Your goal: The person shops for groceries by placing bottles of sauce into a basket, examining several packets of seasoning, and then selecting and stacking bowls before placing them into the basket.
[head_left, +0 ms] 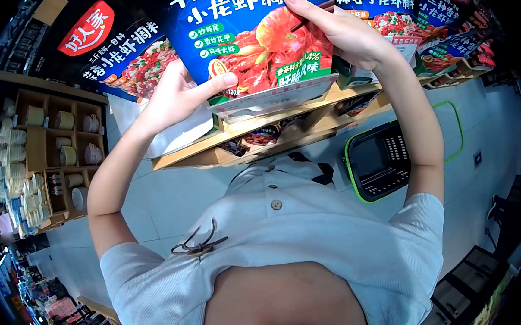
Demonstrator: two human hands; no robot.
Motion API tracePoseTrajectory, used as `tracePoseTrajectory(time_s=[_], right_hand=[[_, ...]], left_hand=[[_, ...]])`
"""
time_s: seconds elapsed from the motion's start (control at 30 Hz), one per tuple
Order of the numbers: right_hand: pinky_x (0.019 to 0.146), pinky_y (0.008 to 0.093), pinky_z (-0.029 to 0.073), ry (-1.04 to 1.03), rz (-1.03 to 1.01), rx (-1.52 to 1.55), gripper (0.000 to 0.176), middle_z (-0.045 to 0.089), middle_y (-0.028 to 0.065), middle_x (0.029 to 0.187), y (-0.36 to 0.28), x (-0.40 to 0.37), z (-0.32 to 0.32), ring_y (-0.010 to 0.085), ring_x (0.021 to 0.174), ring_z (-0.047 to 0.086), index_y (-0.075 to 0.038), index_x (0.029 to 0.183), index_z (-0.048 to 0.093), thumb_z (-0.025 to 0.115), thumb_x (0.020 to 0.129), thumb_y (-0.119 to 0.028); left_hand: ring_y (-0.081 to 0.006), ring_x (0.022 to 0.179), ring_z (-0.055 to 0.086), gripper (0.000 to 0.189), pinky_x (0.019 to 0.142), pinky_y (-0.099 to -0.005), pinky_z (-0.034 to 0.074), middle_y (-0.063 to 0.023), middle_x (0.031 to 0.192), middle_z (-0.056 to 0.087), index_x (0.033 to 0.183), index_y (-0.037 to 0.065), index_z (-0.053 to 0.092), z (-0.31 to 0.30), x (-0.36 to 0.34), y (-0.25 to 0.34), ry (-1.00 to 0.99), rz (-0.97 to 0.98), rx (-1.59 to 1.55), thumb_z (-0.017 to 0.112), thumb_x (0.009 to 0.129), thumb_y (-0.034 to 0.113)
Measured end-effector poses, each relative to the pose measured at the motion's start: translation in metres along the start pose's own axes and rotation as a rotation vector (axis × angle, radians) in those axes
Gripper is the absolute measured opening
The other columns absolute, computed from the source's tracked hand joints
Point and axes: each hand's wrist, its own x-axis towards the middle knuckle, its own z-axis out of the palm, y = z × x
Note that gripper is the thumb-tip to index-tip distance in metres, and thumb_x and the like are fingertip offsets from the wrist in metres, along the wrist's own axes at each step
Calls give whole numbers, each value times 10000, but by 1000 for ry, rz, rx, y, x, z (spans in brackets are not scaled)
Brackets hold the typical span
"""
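At 12 o'clock, a large blue packet (250, 53) faces the camera, held between both hands. Its white heading reads "小龙虾调料", with "十三种香" partly cut off above. Green ticked tags list "炒虾尾", "香炒花甲" and "风味大虾"; a green panel at its lower right says "盱眙风味", with "4%" above it, and "120克" is printed near the lower left corner. The picture on it is of red prawns.

The left hand (177, 96), at 10 o'clock, has its thumb laid flat on the packet's lower left front; its other fingers are largely out of sight, so how they sit cannot be told. The right hand (348, 33), at 1 o'clock, grips the right side, thumb pressed on the front near the heading, the rest hidden behind.

A pale price card (274, 100) overlaps the packet's bottom edge, its print too small to read, above the wooden shelf (182, 155). At 10 o'clock, beside the held packet, stands a dark garlic-flavour packet (137, 63) with a red "好人家" logo and "小龙虾调料". At 1 o'clock, behind the right hand, another pack (376, 16) shows "蒜蓉小龙虾调料".

A black basket (378, 165) with a green rim is at 3 o'clock on the tiled floor (204, 189); a wooden rack (35, 147) of rolls and dishes is at 9 o'clock.
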Motion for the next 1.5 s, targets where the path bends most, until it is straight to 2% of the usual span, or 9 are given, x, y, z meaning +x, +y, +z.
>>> tracePoseTrajectory(time_s=[0.4,0.63,0.7,0.87,0.93,1.07,1.17,1.3,1.5], right_hand=[[958,328,424,-54,40,71,661,572,129,1182,1,2,-7,174,1069,566,22,1186,528,530,853,-549],[903,289,442,-85,39,137,645,605,102,1120,-7,-5,2,176,997,590,12,1154,555,553,839,-550],[833,263,471,-202,-22,-44,513,642,75,1020,-4,-8,-6,154,918,604,-25,1075,625,649,805,-461],[835,290,473,-419,35,-366,443,657,72,984,8,-12,-14,159,906,601,-2,1016,657,648,824,-401],[912,301,425,-582,-27,-405,447,623,90,1068,-8,-17,-10,165,994,563,18,1098,606,508,921,-381],[883,255,432,-683,32,-557,419,619,84,1066,-26,-10,-10,146,984,556,13,1115,597,485,939,-350],[882,278,436,-667,-2,-535,420,646,75,1033,-22,-2,-15,160,941,581,-5,1076,634,576,881,-372],[881,292,450,-723,108,-590,502,630,85,1083,-27,2,-21,173,962,588,7,1113,606,657,816,-395],[902,280,432,-608,-162,-347,468,591,88,1144,-13,7,-29,161,1012,550,17,1156,552,660,824,-295]], left_hand=[[-130,911,614,356,821,-283,497,-103,1010,652,1076,-25,587,11,-3,9,54,55,43,710,799,162],[-131,821,638,425,708,-273,532,-91,986,660,1075,-16,586,13,-3,3,53,112,43,766,735,165],[-110,802,634,416,704,-268,521,-74,962,668,1062,-6,595,13,-8,-3,85,136,124,770,729,172],[-359,776,594,386,736,-430,464,-192,847,634,1009,19,599,12,0,-29,214,284,514,705,642,76],[-360,834,558,346,788,-398,423,-214,893,616,973,20,600,12,-2,-22,196,433,599,704,664,134],[-310,927,506,348,809,-375,401,-197,956,546,808,-62,612,6,-12,-17,110,244,777,692,728,268],[-372,968,458,321,817,-410,345,-213,1003,540,1052,46,586,4,-6,-28,-40,383,691,609,740,121],[-320,984,373,351,794,-409,317,-218,1022,461,1067,34,561,10,-2,-37,-70,382,624,612,732,127],[-325,870,355,592,811,-447,295,-235,1010,418,1020,2,550,5,-10,-17,-45,214,406,442,870,564]])
